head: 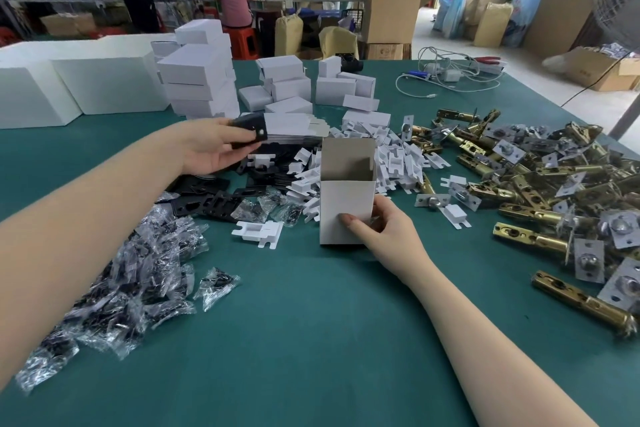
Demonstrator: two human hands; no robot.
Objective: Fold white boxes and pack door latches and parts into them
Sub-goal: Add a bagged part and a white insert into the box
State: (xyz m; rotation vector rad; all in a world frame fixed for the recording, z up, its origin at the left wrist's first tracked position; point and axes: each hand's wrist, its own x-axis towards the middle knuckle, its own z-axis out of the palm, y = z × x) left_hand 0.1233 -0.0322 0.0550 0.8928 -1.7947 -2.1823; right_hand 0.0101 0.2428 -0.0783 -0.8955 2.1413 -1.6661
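A folded white box (pixel 347 199) is stood upright at the centre of the frame on the green surface (pixel 311 322), its top open and its flaps raised. It is steadied low on its near face by the right hand (pixel 377 224), whose thumb is pressed against the card while the fingers are curled round its right edge. A black plate (pixel 250 130) is pinched between thumb and fingers of the left hand (pixel 216 146), held above the heap of black plates (pixel 214 199) left of centre, well apart from the box mouth.

The brass door latches (pixel 540 191) are piled at the right of the frame, the bagged screws (pixel 138 274) at the lower left, and the white card inserts (pixel 398 156) just behind the box.

The box could be tipped if the plate is caught on a raised flap, since it appears light and is gripped only near its base. The plate might also be jammed crosswise if it is dropped in at a slant.
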